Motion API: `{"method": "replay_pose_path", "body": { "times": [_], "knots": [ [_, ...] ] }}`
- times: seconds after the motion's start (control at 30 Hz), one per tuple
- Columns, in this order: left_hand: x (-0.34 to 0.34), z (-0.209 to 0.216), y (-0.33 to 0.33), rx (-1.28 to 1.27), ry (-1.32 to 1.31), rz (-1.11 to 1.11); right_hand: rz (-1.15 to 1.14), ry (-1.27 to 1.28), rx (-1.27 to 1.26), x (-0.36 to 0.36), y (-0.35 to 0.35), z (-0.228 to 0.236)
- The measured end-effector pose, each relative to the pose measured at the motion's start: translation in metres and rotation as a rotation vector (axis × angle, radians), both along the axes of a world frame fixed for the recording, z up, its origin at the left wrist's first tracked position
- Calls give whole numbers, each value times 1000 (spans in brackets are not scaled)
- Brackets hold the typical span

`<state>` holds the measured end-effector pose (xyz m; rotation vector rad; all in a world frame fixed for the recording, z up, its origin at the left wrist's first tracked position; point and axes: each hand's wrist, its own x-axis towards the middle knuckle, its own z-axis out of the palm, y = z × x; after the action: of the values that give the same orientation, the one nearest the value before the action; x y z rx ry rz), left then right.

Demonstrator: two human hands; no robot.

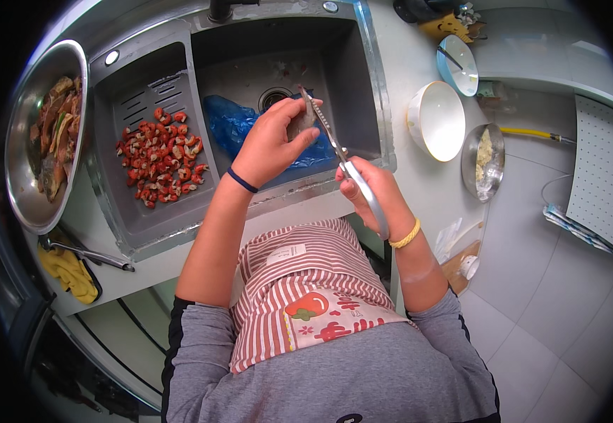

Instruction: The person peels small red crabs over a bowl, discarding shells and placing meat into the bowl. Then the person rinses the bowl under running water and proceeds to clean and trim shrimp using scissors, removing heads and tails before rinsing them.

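Observation:
Over the right-hand sink basin [342, 63], my left hand [268, 144] pinches a small greyish piece [299, 125] that looks like a raw shrimp; the fingers partly cover it. My right hand [380, 194] is wrapped round the light handle of a pair of kitchen scissors [333, 139]. Their metal blades, with a toothed stretch, point up and away beside the left fingertips and the shrimp. Beneath my hands a crumpled blue plastic bag [225, 127] lies in the basin, close to the drain [275, 96].
Many red-and-white crayfish tails [162, 158] lie in the left basin. A steel bowl [17, 169] of meat pieces stands farther left, above yellow gloves [70, 273]. On the right are a white bowl [439, 123], a blue bowl [465, 67] and a metal bowl [469, 162] holding pale minced food.

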<state>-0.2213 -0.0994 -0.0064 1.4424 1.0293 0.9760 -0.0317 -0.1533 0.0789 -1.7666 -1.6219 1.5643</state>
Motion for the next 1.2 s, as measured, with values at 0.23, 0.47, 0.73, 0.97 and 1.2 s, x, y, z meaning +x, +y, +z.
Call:
{"method": "replay_pose_path", "body": {
  "times": [0.23,0.47,0.73,0.97,1.2],
  "knots": [
    [13,-10,1,19,90,101,163,-232,154,2,9,1],
    [19,-24,10,-22,191,204,222,-352,131,13,32,-3],
    [16,-53,23,-420,-265,203,208,-393,83,35,71,-10],
    [19,-46,32,-529,-439,203,-187,-632,372,94,143,-93],
    [26,-43,39,-604,-508,205,-190,-744,436,117,206,-151]
  ]
}}
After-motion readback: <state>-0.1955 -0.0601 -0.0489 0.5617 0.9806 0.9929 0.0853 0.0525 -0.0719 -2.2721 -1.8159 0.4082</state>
